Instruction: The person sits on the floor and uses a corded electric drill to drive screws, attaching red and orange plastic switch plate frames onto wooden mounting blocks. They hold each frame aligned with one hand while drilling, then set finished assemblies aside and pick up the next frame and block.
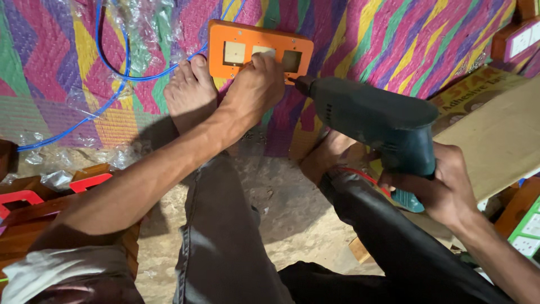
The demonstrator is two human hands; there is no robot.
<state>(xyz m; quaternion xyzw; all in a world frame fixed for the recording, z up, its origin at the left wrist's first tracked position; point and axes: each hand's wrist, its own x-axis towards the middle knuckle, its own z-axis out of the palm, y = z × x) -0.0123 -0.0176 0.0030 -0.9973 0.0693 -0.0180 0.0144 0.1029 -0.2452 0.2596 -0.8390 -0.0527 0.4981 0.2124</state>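
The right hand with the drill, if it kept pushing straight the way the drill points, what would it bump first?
Probably the orange switch board. The right hand aims the dark green drill up-left, its tip at the board's lower right edge, close beside the left hand.

Dim, warm light — soft shadows.
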